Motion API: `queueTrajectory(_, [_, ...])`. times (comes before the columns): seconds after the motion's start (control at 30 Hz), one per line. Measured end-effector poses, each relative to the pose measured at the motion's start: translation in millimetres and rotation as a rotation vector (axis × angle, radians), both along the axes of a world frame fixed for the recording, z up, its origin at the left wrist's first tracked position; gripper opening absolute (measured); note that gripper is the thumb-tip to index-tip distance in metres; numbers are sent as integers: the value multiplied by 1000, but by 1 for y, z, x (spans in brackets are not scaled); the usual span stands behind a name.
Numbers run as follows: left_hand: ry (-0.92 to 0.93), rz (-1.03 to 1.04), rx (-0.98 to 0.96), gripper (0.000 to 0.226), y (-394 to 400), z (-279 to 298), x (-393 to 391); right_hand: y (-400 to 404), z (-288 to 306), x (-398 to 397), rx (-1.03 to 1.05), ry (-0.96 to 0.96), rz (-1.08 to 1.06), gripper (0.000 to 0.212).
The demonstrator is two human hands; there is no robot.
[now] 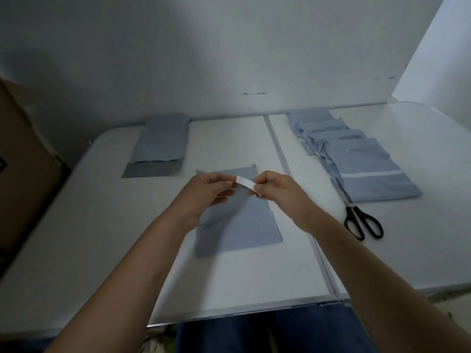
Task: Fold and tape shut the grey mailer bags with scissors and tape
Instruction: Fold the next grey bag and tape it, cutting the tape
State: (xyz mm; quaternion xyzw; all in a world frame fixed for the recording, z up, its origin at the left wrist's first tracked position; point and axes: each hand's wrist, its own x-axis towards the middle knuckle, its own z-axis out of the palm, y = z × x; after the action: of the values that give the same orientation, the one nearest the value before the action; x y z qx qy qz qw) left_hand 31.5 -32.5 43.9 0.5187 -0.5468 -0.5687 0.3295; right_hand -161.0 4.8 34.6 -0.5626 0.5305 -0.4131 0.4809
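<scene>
Head view: your left hand (207, 186) and right hand (274, 186) pinch the white tape strip (246, 186) taut above the folded grey mailer bag (242, 225); lower it flat across the fold, pressing outward

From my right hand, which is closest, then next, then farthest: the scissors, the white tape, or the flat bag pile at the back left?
1. White tape: pinched in the right hand itself.
2. Scissors: on the table to the right.
3. Flat bag pile: back left, past the left hand.
</scene>
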Motion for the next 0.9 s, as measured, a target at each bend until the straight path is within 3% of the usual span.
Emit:
queueTrajectory(0.17, [-62, 55, -60, 11, 1, 1, 16, -4, 3, 20, -41, 127, 26, 23])
queueTrajectory(0.37, [-70, 124, -81, 10, 4, 1, 28, -6, 7, 47, 9, -188, 42, 14])
queueTrajectory(0.57, [-102, 160, -85, 10, 11, 0, 31, -6, 2, 59, 48, -314, -10, 16])
queueTrajectory(0.77, [-80, 200, -28, 15, 27, -6, 32, -1, -6, 54, 54, -134, -5, 26])
queueTrajectory(0.9, [-78, 235, -22, 13, 32, -8, 32, 2, -9, 54, 37, -9, -37, 21])
